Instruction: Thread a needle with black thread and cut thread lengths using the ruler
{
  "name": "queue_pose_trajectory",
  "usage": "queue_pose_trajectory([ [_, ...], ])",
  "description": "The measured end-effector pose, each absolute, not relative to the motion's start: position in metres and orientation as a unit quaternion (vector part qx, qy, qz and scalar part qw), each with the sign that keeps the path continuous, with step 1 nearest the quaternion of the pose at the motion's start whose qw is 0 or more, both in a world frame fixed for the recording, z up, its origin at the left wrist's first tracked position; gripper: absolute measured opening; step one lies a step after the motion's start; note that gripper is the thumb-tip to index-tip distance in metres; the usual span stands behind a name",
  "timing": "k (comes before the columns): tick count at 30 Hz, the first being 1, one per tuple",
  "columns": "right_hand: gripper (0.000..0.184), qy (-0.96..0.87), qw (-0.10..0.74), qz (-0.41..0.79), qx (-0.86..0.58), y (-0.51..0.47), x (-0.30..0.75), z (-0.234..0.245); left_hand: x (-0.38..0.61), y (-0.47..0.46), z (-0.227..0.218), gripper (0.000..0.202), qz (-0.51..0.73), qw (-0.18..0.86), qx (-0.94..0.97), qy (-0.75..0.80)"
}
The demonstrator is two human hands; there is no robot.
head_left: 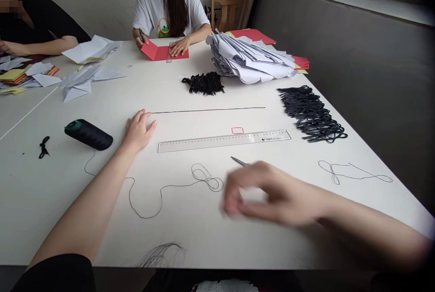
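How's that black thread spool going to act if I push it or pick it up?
The black thread spool lies on its side and looks round, so it would probably roll if pushed. Tightly wound, it likely feels firm and fairly light. The loose thread trailing from it might tug or snag when lifted.
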State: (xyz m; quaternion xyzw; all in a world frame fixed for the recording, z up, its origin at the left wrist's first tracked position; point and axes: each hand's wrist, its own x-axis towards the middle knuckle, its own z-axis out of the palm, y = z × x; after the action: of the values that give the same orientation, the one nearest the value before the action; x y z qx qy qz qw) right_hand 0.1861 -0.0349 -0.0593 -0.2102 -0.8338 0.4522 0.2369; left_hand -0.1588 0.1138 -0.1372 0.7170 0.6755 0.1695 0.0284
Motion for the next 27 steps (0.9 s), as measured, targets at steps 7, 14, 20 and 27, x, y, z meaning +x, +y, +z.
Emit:
queue_pose_trajectory([
  [7, 0.008, -0.854, 0.142, 0.173, -0.469, -0.006, 0.150, -0.124, -0.159, 0.115, -0.140, 0.056, 0.170, 0.021, 0.722, 0.671],
  [14, 0.024, -0.891, 0.096, 0.043, -0.442, -0.002, 0.152, -0.118, -0.147, 0.103, -0.119, 0.047, 0.260, -0.020, 0.683, 0.682],
  [20, 0.019, -0.896, 0.239, 0.013, -0.373, -0.003, 0.168, -0.078, -0.079, 0.050, -0.066, 0.051, 0.271, 0.428, 0.686, 0.522],
  [27, 0.005, -0.832, 0.382, 0.124, -0.384, -0.027, 0.193, -0.038, -0.046, -0.019, -0.028, 0.020, 0.360, 0.259, 0.756, 0.481],
])
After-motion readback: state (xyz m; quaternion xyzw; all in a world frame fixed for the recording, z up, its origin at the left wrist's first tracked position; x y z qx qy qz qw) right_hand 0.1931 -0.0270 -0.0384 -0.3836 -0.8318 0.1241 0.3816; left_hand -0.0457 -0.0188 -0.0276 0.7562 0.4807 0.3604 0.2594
